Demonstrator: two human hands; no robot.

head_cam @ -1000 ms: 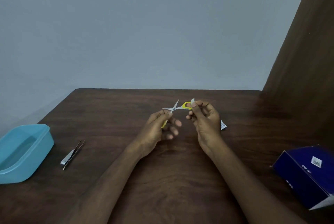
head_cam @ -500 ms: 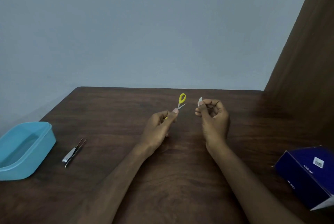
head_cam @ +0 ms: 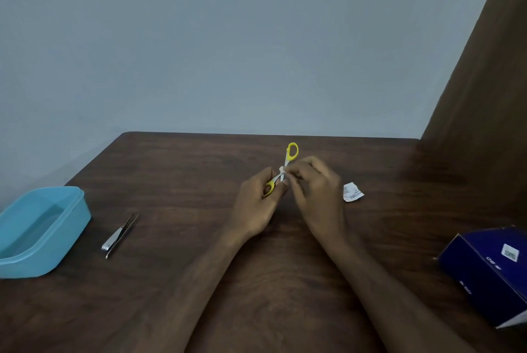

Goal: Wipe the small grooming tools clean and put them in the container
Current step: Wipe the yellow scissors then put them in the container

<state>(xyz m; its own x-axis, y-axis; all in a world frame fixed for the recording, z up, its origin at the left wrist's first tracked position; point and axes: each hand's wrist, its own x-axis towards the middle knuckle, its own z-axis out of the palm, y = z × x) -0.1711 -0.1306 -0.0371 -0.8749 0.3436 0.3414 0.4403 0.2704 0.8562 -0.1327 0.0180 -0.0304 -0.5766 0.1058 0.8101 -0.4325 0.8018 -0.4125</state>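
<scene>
Your left hand (head_cam: 256,204) grips the yellow-handled scissors (head_cam: 285,167) by the lower loop, the other loop pointing to twelve o'clock over the table (head_cam: 199,281). Your right hand (head_cam: 316,196) pinches a small white wipe (head_cam: 282,169) at the pivot. Tweezers (head_cam: 119,235) lie at nine o'clock, near the blue container (head_cam: 71,227). A torn wrapper (head_cam: 352,192) sits at three, a dark blue box (head_cam: 490,273) at four.

Light blue plastic container (head_cam: 42,227): cut off left | dark blue cardboard box (head_cam: 490,273): cut off right | small yellow-handled scissors (head_cam: 291,153): blades hidden behind fingers (head_cam: 296,174)
</scene>
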